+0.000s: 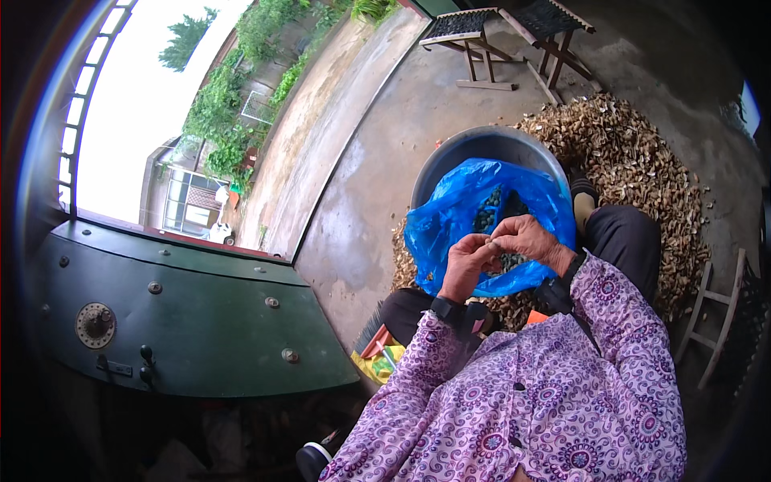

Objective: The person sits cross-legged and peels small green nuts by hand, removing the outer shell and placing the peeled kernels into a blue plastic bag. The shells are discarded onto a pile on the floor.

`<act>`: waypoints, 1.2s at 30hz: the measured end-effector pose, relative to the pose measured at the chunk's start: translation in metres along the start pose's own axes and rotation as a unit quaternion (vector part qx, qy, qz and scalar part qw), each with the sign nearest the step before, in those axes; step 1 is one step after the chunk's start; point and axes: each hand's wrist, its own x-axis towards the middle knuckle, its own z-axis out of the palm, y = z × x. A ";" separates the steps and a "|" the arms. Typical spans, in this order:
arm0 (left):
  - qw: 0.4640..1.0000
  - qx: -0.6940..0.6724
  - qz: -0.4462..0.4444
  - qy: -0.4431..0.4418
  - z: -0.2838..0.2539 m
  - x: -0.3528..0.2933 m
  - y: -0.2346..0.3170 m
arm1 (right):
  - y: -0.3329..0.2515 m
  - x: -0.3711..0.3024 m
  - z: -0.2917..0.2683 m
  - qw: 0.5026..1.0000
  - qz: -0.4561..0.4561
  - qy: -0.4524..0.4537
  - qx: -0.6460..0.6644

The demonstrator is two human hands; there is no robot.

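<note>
1. Bag of thin, bright-blue, crumpled plastic lies open within a round grey metal basin, its near-left side spilling out past the rim. A mass of small dark pieces shows inside it, too small to identify.
2. The bare left hand is above the bag's near side, thumb and fingers narrowed to a pinch; its wrist wears a black band.
3. The bare right hand reaches in from the other side, palm down, fingers bent and drawn close, the tips meeting those of the left hand.
4. Between the joined fingertips sits a small grey-brown piece, above the bag's opening; I cannot tell its exact kind.
5. A broad heap of dry tan shells spreads over the grey concrete floor, right of and beyond the basin, with more at its left side.
6. Two wooden folding stools with dark woven seats, one left and one right, stand past the heap.
7. A dark-green riveted metal panel with a round dial fills the lower left.
</note>
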 end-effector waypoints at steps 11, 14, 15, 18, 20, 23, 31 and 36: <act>0.968 -0.252 -0.023 0.003 -0.002 0.006 -0.016 | -0.001 0.000 0.007 0.999 -0.018 0.021 -0.022; 0.968 -0.250 -0.017 0.008 0.003 0.004 -0.011 | -0.001 0.000 0.003 0.998 -0.009 0.048 -0.044; 0.968 -0.250 -0.018 0.009 0.003 0.004 -0.012 | -0.002 0.000 0.004 0.998 -0.009 0.048 -0.044; 0.972 -0.235 -0.028 -0.002 0.000 0.005 -0.015 | -0.004 -0.001 0.005 0.999 0.001 0.052 0.007; 0.968 -0.249 -0.019 -0.033 -0.003 0.005 -0.019 | -0.004 -0.001 0.004 0.999 0.007 0.042 0.021; 0.970 -0.241 -0.021 -0.027 -0.004 0.004 -0.020 | -0.004 -0.001 0.003 0.999 0.012 0.039 0.019; 0.988 -0.151 0.012 -0.007 0.009 -0.001 -0.010 | 0.003 0.001 -0.004 0.998 0.021 0.035 0.045; 0.987 -0.147 0.055 -0.024 0.008 0.001 -0.012 | 0.009 0.002 -0.004 0.989 0.082 0.022 0.122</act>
